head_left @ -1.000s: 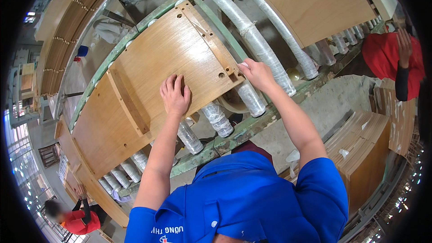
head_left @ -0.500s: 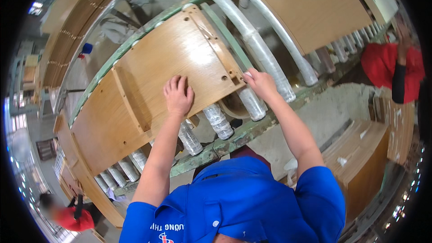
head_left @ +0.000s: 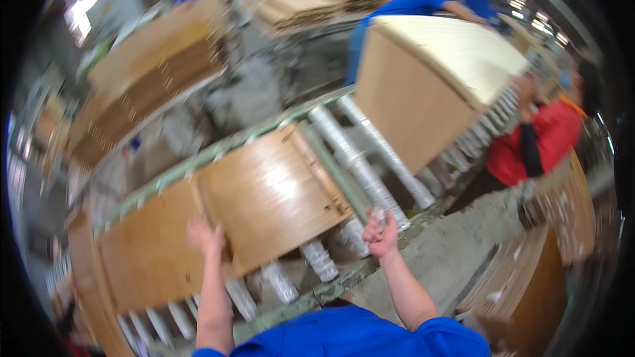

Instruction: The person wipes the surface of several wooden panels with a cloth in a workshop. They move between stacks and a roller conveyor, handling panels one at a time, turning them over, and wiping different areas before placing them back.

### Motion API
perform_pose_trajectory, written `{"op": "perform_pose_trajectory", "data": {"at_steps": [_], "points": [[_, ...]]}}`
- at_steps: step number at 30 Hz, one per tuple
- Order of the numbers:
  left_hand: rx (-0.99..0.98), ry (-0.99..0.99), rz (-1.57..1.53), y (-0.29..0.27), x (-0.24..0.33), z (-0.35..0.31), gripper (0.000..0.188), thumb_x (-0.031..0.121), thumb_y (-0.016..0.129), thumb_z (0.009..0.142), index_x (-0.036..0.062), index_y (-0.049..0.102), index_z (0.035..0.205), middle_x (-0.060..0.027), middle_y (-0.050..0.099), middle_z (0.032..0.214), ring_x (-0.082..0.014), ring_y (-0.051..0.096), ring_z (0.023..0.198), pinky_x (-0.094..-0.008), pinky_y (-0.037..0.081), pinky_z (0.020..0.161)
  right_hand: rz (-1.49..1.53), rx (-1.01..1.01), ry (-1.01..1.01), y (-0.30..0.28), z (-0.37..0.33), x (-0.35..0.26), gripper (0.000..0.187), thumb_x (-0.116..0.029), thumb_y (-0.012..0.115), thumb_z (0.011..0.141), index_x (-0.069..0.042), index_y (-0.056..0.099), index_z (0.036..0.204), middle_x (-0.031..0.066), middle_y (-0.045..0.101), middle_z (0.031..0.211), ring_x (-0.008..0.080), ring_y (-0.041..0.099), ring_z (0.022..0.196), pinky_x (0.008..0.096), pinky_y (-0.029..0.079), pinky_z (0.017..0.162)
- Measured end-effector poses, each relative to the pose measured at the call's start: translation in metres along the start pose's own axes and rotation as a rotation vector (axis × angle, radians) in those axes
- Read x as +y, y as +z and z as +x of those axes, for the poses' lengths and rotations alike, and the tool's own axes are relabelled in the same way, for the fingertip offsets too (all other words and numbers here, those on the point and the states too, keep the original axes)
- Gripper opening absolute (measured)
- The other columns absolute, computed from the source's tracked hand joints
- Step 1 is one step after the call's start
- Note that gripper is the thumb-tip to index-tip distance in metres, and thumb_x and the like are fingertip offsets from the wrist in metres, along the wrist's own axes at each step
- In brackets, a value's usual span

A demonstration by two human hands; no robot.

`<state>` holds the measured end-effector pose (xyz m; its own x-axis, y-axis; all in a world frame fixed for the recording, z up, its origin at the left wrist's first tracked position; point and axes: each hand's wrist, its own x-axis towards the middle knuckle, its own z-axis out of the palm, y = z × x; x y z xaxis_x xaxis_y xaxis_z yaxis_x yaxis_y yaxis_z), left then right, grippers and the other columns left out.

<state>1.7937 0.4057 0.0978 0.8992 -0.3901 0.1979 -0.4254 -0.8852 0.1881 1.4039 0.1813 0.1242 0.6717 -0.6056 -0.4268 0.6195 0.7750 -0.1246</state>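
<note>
A wide wooden panel (head_left: 271, 192) with a crossbar (head_left: 198, 199) and an edge strip (head_left: 317, 165) lies on plastic-wrapped rollers (head_left: 319, 261). My left hand (head_left: 206, 235) is over the panel beside the crossbar, its fingers apart and holding nothing; blur hides whether it touches the wood. My right hand (head_left: 381, 235) is raised just off the panel's right corner, above the near rail. Its fingers are curled in, with a small pale thing at the fingertips that I cannot make out.
Further right along the green-framed conveyor (head_left: 337, 287) stands a large wooden cabinet (head_left: 417, 92). A person in red (head_left: 539, 142) has hands at it; a person in blue (head_left: 410, 3) leans behind. Stacked boards stand left (head_left: 152, 79) and at lower right (head_left: 516, 284).
My view has tilted up toward the cabinet and the people. My left hand has moved left to the crossbar. My right hand has come away from the panel's corner.
</note>
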Motion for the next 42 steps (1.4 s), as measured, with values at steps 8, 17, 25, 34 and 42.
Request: {"op": "perform_pose_trajectory", "data": {"at_steps": [8, 17, 25, 34, 42], "points": [[-0.302, -0.008, -0.957, 0.006, 0.0, 0.016, 0.059, 0.007, 0.056, 0.066, -0.0033, 0.042, 0.123, -0.0231, 0.054, 0.113, -0.0344, 0.052, 0.107, -0.0403, 0.04, 0.092, 0.012, -0.03, -0.228, -0.012, -0.066, 0.027, 0.056, -0.055, 0.034, 0.091, -0.003, 0.053, 0.099, -0.0025, 0.032, 0.052, 0.0096, 0.029, 0.04, 0.0249, 0.023, 0.042], [-0.385, 0.025, -1.026, 0.007, 0.007, -0.028, 0.049, 0.004, 0.054, 0.066, -0.0018, 0.048, 0.114, -0.0203, 0.06, 0.099, -0.0295, 0.061, 0.09, -0.0375, 0.047, 0.079, 0.041, 0.148, -0.613, -0.063, -0.144, 0.013, 0.058, -0.061, 0.035, 0.087, -0.008, 0.054, 0.096, -0.0026, 0.035, 0.052, 0.0111, 0.032, 0.043, 0.0268, 0.027, 0.045], [-0.483, 0.182, -0.94, -0.004, 0.038, -0.123, 0.046, 0.004, 0.054, 0.066, 0.0013, 0.049, 0.112, -0.0172, 0.061, 0.094, -0.0287, 0.061, 0.087, -0.0371, 0.047, 0.077, -0.019, 0.458, -0.813, -0.143, -0.237, -0.042, 0.06, -0.065, 0.033, 0.085, -0.012, 0.056, 0.097, -0.0018, 0.036, 0.051, 0.0179, 0.046, 0.061, 0.0363, 0.038, 0.065], [-0.512, 0.504, -0.882, -0.021, 0.056, -0.229, 0.051, 0.008, 0.058, 0.066, -0.0023, 0.047, 0.115, -0.0165, 0.06, 0.098, -0.0262, 0.059, 0.089, -0.0338, 0.047, 0.078, 0.035, 0.56, -0.707, -0.233, -0.312, -0.073, 0.061, -0.068, 0.032, 0.085, -0.012, 0.052, 0.096, 0.0006, 0.036, 0.05, 0.0233, 0.054, 0.077, 0.044, 0.042, 0.081], [-0.734, 0.683, -0.845, -0.035, 0.073, -0.259, 0.054, 0.01, 0.06, 0.067, -0.007, 0.044, 0.116, -0.0218, 0.056, 0.108, -0.0296, 0.056, 0.102, -0.0349, 0.044, 0.087, 0.067, 0.439, -0.73, -0.285, -0.323, -0.061, 0.063, -0.066, 0.036, 0.085, -0.006, 0.049, 0.102, 0.0007, 0.034, 0.05, 0.0278, 0.055, 0.074, 0.0412, 0.044, 0.083]]}}
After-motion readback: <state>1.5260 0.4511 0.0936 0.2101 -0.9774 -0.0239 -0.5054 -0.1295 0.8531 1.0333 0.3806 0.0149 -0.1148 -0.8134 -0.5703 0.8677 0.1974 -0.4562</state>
